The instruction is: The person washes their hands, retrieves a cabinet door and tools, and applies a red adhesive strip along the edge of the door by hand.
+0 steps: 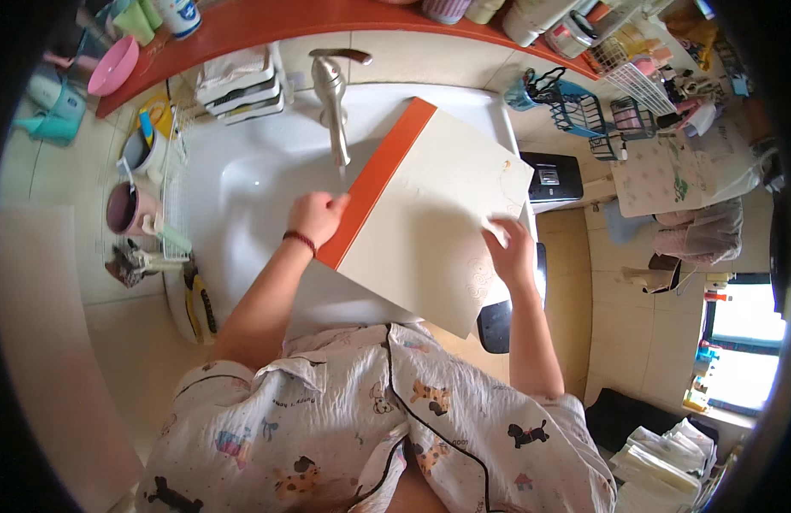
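A large cream board (438,197) with an orange strip (383,175) along one long edge lies tilted over the white sink (242,184). My left hand (318,220) is closed at that strip, thumb on top, near its lower end. Above the board's right part is my right hand (513,254), fingers bent together around something small and whitish that I cannot make out. Faint curly patterns mark the board's right side. A metal faucet (330,98) stands behind, its spout close to the strip, and a thin stream seems to fall from it.
A red-orange shelf (267,26) with bottles runs along the back. Left of the sink hang a pink cup (132,209) and a white wire rack (177,184). Yellow-and-black pliers (199,303) lie at the sink's left edge. A black bin (551,177) stands right.
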